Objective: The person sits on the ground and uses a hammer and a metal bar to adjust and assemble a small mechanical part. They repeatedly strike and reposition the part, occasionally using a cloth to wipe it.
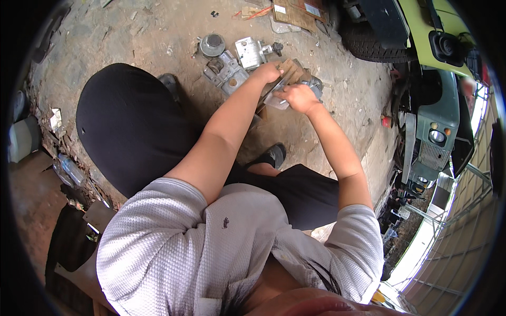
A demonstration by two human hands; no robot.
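My left hand (268, 72) is closed at the upper left edge of a brown, wood-like piece (289, 72). Just to its right, my right hand (300, 98) has its fingers bent over a pale, flat, see-through-looking piece (278, 101). What its fingertips pinch is too small to make out. A thin dark strip runs slantwise between both hands. Behind the right hand, a grey metal part (315, 84) shows partly. Left of my hands lie a silver metal casting (225, 72) and a boxy silver housing (250, 53) with a dark stub. A round-topped metal part (212, 45) stands beyond the casting.
Dusty ground surrounds the parts, with my bent legs and a dark shoe (275, 156) close by. Brown board (292, 15) lies at the back. A tyre (377, 48) and green vehicles (438, 105) stand to the right. Plastic bottles (72, 169) lie at the left.
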